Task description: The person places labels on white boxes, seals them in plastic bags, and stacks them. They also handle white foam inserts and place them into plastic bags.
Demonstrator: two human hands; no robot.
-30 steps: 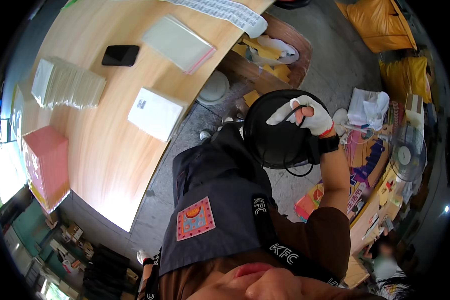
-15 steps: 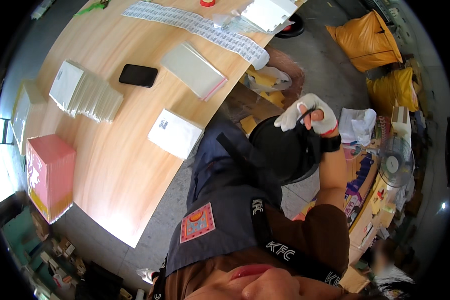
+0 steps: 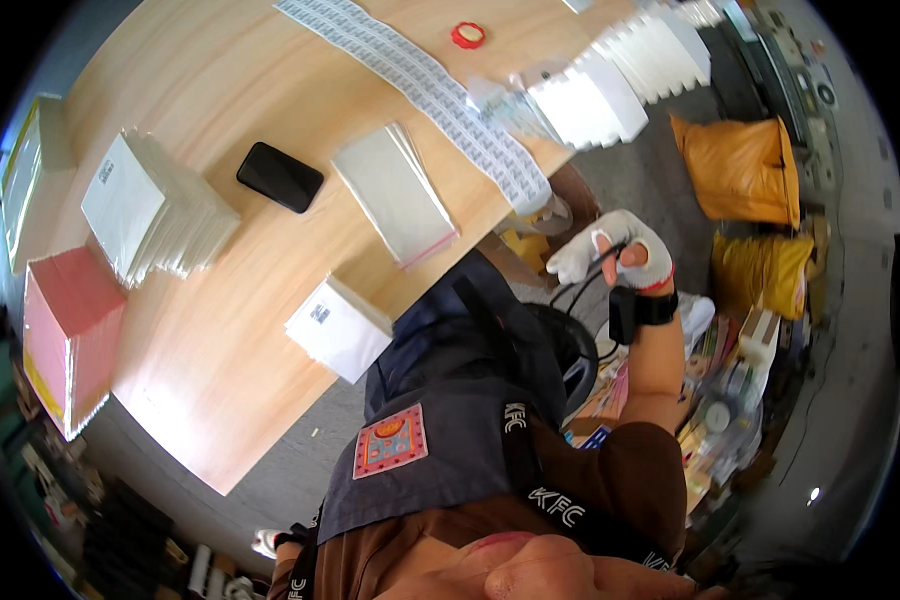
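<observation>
My right hand (image 3: 622, 250), in a white glove with bare fingertips showing, is raised over the floor right of the table. Its fingers close around a thin black cable (image 3: 587, 277), which loops down toward the dark device on my wrist. A black round seat-like thing (image 3: 582, 365) shows partly beside my lap, below that hand. At the lower left, my left hand (image 3: 266, 542) hangs low by my side. It is small, gloved in white and mostly hidden, so its fingers do not show clearly.
On the wooden table (image 3: 220, 385) are white packs (image 3: 340, 325), a stack of white packs (image 3: 130, 205), a pink stack (image 3: 75, 325), a phone (image 3: 280, 177), clear bags (image 3: 395, 195), a label strip (image 3: 410, 75) and a red tape roll (image 3: 468, 35). Orange (image 3: 738, 168) and yellow sacks (image 3: 763, 272) stand right.
The view has shifted, bringing more white stacks in at upper right. The black round thing, large below my right hand before, is now mostly hidden. My left hand has come into sight.
</observation>
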